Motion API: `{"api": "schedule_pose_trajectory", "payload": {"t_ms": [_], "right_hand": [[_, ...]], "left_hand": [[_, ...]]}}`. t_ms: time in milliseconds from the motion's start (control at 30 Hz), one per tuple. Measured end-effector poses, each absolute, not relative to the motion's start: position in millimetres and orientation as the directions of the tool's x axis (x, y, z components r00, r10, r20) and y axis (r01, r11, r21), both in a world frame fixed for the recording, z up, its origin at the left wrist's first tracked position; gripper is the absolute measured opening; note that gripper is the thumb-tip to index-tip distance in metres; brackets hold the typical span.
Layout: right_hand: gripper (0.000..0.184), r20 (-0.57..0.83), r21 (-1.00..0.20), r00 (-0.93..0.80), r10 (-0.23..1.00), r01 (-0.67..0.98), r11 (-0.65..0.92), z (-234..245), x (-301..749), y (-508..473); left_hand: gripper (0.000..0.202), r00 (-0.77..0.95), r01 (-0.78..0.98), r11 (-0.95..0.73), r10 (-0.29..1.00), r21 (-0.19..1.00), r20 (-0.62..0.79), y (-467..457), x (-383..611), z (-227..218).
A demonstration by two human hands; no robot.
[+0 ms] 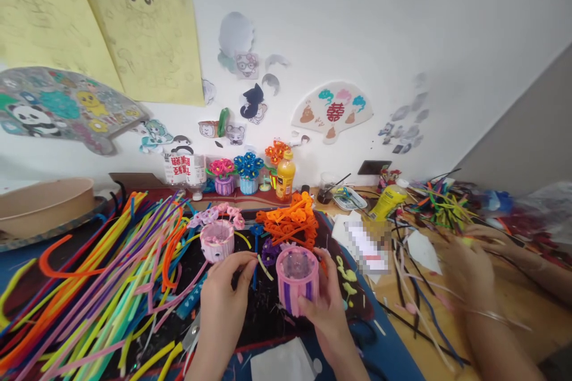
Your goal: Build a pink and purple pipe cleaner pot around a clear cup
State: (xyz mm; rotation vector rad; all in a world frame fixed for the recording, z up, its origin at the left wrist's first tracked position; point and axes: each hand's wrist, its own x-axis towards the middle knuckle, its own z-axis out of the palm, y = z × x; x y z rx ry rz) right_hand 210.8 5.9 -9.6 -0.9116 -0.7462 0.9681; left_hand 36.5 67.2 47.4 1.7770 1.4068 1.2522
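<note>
My right hand (325,303) grips a small pink and purple striped pot (297,278) made of pipe cleaners, fingers wrapped round its side. My left hand (222,294) is beside it with fingers curled, its fingertips pinched close to a thin yellow-green stick (264,267); whether they hold it is unclear. A second small pink pot (217,240) stands just above the left hand. A pile of orange pipe-cleaner shapes (289,221) lies behind the pots.
A large heap of coloured pipe cleaners (102,274) covers the left of the table. Another person's hands (469,262) work at the right among more pipe cleaners. Small flower pots (236,175), a yellow bottle (285,175) and a glue bottle (386,201) stand by the wall.
</note>
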Motion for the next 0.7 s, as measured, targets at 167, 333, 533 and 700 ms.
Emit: {"api": "schedule_pose_trajectory", "payload": {"t_ms": [167, 333, 533, 700], "right_hand": [[0.085, 0.126, -0.939, 0.508, 0.852, -0.216, 0.267, -3, 202, 4], [0.074, 0.22, -0.974, 0.518, 0.826, 0.075, 0.212, -8, 201, 6], [0.078, 0.382, -0.902, 0.435, 0.816, 0.368, 0.226, -25, 206, 12], [0.082, 0.469, -0.84, 0.493, 0.732, 0.505, 0.199, -16, 202, 5]], "left_hand": [[0.026, 0.023, 0.382, -0.291, 0.952, 0.877, 0.306, 62, 41, 50], [0.036, -0.045, 0.366, -0.242, 0.96, 0.899, 0.277, 60, 41, 55], [0.04, -0.046, 0.305, -0.202, 0.973, 0.931, 0.226, 60, 39, 51], [0.035, 0.099, 0.183, -0.235, 0.971, 0.955, 0.22, 60, 41, 51]]}}
